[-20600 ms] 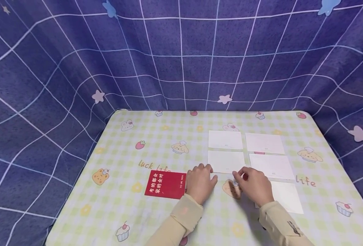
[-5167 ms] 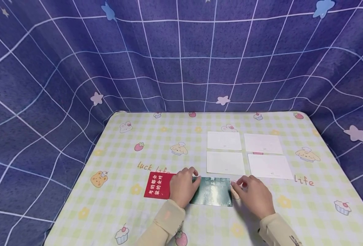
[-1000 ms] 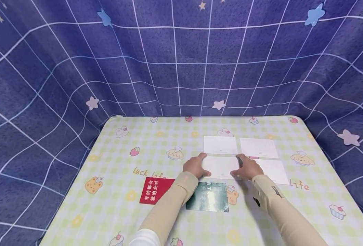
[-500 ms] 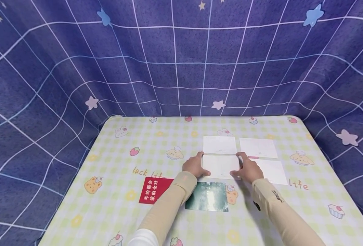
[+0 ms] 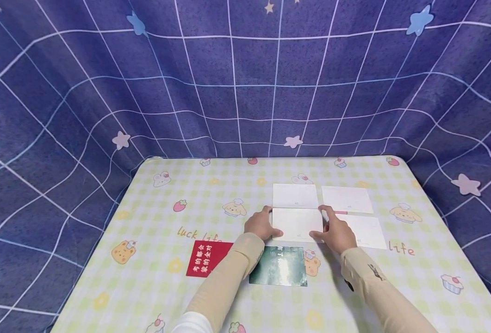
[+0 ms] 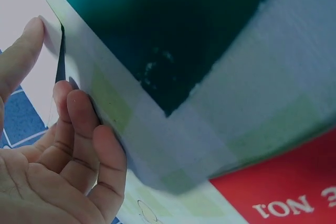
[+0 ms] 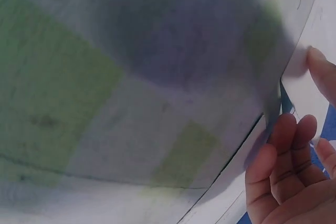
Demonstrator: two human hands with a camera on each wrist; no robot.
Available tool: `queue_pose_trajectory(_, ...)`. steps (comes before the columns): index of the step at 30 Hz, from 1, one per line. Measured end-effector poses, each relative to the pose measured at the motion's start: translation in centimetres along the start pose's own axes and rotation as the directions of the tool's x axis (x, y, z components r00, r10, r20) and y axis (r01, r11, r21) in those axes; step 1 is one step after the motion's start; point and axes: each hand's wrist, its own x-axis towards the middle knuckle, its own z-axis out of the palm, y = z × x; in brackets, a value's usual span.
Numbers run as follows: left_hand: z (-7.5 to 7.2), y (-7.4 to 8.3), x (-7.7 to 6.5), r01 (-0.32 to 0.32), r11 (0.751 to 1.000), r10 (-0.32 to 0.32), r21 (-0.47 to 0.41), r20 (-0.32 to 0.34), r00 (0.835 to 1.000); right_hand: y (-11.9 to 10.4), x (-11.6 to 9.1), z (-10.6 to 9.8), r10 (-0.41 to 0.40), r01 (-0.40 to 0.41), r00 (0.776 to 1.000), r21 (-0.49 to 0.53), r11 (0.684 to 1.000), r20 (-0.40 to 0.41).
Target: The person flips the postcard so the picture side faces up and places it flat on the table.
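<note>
Both hands hold a blank white card (image 5: 297, 224) by its opposite short edges. My left hand (image 5: 262, 225) grips the left edge; in the left wrist view the thumb (image 6: 26, 51) lies on top of the card and the fingers curl at its edge. My right hand (image 5: 338, 232) grips the right edge likewise, its thumb (image 7: 321, 72) on the card's face in the right wrist view. The card's far edge is right against another white card (image 5: 295, 195) behind it. Two more white cards, a back one (image 5: 347, 200) and a front one (image 5: 368, 232), lie to the right.
A glossy dark green card (image 5: 279, 268) lies nearer to me, below the held card. A red card (image 5: 208, 259) with white lettering sits left of it, partly under my left sleeve. The table (image 5: 145, 286) wears a checked cloth; a blue curtain (image 5: 212, 111) stands behind it.
Over the last second the held white card has slid slightly away from me, closing the gap to the card behind. Earlier the hands were at the green card; before that, a white card lay near right.
</note>
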Motion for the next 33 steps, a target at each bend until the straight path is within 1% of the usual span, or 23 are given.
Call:
queue_pose_trajectory(5,0.0,0.0,-0.1,0.002,1.0,-0.002,-0.027,-0.009,1.0,0.0,0.1,0.1,0.007,-0.007,1.0,0.003,1.0,0.006)
queue_pose_trajectory(9,-0.1,0.0,-0.1,0.005,1.0,-0.005,-0.019,-0.007,1.0,0.0,0.2,-0.1,0.033,-0.033,0.999,0.01,0.999,0.028)
queue_pose_trajectory(16,-0.1,0.1,-0.4,0.012,1.0,-0.012,-0.008,-0.019,1.0,-0.1,-0.2,-0.7,0.061,-0.06,0.997,-0.023,0.998,0.046)
queue_pose_trajectory(25,-0.1,0.2,-0.5,0.013,1.0,-0.014,-0.02,-0.03,0.999,-0.3,-0.5,-0.9,0.04,-0.038,0.997,-0.028,0.999,0.064)
queue_pose_trajectory(33,-0.2,0.1,-0.8,0.008,1.0,-0.008,-0.013,-0.027,1.0,-0.2,-0.5,-0.6,0.049,-0.048,0.997,-0.015,0.999,0.054)
